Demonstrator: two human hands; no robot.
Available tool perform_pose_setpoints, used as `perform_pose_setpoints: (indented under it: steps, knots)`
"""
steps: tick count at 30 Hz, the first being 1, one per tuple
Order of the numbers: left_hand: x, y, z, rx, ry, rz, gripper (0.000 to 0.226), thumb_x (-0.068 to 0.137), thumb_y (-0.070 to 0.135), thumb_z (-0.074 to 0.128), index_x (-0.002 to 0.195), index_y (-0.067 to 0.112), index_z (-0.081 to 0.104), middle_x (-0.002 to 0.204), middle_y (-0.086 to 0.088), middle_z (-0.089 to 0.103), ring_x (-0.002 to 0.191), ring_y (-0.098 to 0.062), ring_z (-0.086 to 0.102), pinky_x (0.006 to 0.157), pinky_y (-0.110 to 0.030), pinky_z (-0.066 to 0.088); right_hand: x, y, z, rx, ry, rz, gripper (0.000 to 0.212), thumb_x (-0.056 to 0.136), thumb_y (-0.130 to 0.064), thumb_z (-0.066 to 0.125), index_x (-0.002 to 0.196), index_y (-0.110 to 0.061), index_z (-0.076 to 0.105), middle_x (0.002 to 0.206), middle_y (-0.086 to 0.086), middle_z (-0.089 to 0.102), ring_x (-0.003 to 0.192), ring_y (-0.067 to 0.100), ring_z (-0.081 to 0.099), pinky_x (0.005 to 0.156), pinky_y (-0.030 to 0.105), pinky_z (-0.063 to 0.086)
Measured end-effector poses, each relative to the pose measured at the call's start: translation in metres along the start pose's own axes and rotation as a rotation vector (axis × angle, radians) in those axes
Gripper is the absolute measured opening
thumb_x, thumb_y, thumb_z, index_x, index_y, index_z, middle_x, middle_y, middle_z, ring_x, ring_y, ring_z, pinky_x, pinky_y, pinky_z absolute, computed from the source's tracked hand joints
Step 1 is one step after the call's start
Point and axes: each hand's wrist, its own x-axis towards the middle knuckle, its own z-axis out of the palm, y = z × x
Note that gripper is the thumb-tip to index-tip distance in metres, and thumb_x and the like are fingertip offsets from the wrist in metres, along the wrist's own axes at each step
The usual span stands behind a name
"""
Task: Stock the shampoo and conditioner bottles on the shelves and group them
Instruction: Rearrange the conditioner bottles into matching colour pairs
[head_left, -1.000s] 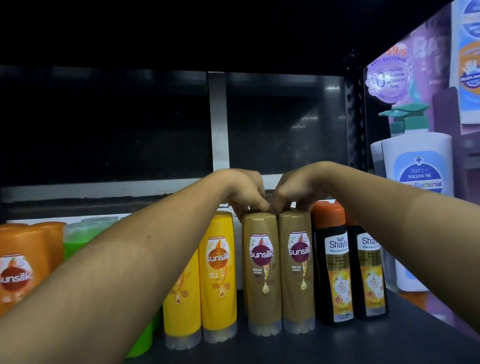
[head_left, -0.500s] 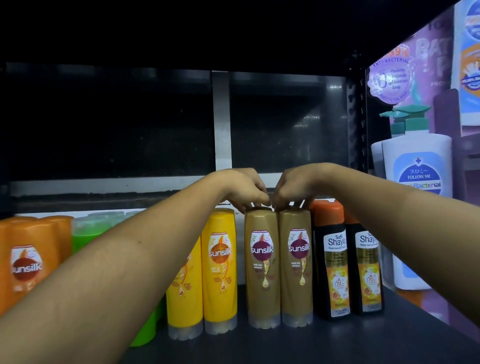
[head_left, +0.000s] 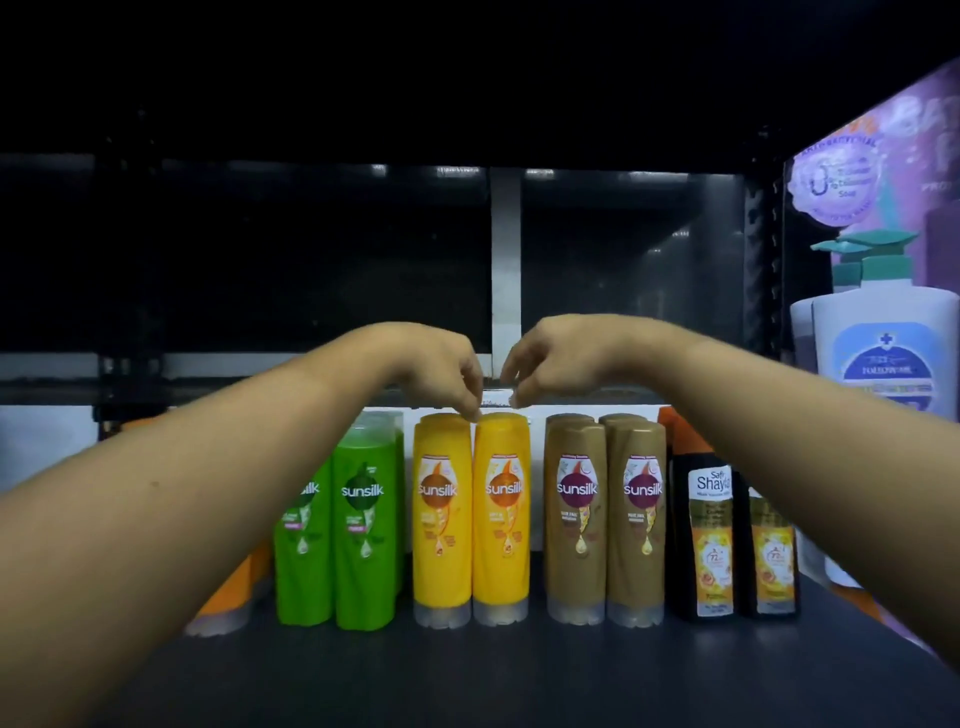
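Sunsilk bottles stand upright in colour groups on a dark shelf (head_left: 519, 675): green bottles (head_left: 363, 519), two yellow bottles (head_left: 501, 514) and brown bottles (head_left: 576, 519), with black Shayla bottles (head_left: 711, 535) to their right. My left hand (head_left: 431, 364) hangs over the yellow pair, its fingertips touching the tops where the two bottles meet. My right hand (head_left: 556, 358) hovers just above the right yellow bottle, fingers loosely curled down, gripping nothing. My forearms hide orange bottles (head_left: 228, 597) at the far left and part of the black ones.
White pump bottles (head_left: 883, 353) with teal heads stand at the far right beside a purple soap display (head_left: 836, 182). A grey upright post (head_left: 505, 260) runs behind the bottles. The shelf above is dark. Bare shelf surface lies in front of the row.
Both hands have left the tops of the brown bottles and shifted left to the yellow pair. The view has panned left, so the green bottles now show fully.
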Motion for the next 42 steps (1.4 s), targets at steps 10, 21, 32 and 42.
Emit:
perform_pose_setpoints:
  steps: [10, 21, 32, 42]
  knots:
    - [-0.011, -0.011, 0.038, 0.084, 0.132, -0.008, 0.05, 0.083, 0.045, 0.08, 0.126, 0.025, 0.066, 0.11, 0.002, 0.068, 0.089, -0.024, 0.073, 0.082, -0.044, 0.062, 0.021, -0.02, 0.05, -0.126, -0.06, 0.054, 0.055, 0.089, -0.037, 0.073, 0.141, -0.027, 0.057, 0.135, 0.0, 0.061, 0.117, 0.022, 0.059, 0.097, 0.037, 0.053]
    - [-0.004, -0.025, 0.052, -0.004, 0.198, -0.002, 0.039, 0.08, 0.046, 0.083, 0.11, 0.031, 0.063, 0.111, 0.001, 0.069, 0.09, -0.023, 0.072, 0.079, -0.042, 0.062, 0.03, -0.019, 0.059, -0.116, -0.01, 0.064, 0.043, 0.091, -0.036, 0.071, 0.132, -0.025, 0.063, 0.119, -0.001, 0.065, 0.104, 0.018, 0.061, 0.09, 0.033, 0.055]
    - [-0.011, -0.025, 0.057, -0.162, 0.179, -0.018, 0.046, 0.089, 0.028, 0.078, 0.132, 0.027, 0.062, 0.127, -0.008, 0.065, 0.097, -0.027, 0.07, 0.059, -0.028, 0.056, 0.036, -0.017, 0.056, -0.149, -0.036, 0.078, 0.038, 0.09, -0.041, 0.073, 0.124, -0.026, 0.067, 0.11, -0.001, 0.069, 0.09, 0.02, 0.071, 0.085, 0.037, 0.061]
    - [-0.019, -0.021, 0.058, -0.233, 0.18, 0.006, 0.043, 0.092, 0.022, 0.075, 0.133, 0.021, 0.061, 0.12, -0.008, 0.067, 0.079, -0.019, 0.069, 0.052, -0.025, 0.056, 0.033, -0.016, 0.052, -0.188, -0.069, 0.055, 0.039, 0.093, -0.037, 0.071, 0.129, -0.026, 0.063, 0.114, 0.0, 0.066, 0.092, 0.02, 0.071, 0.083, 0.033, 0.06]
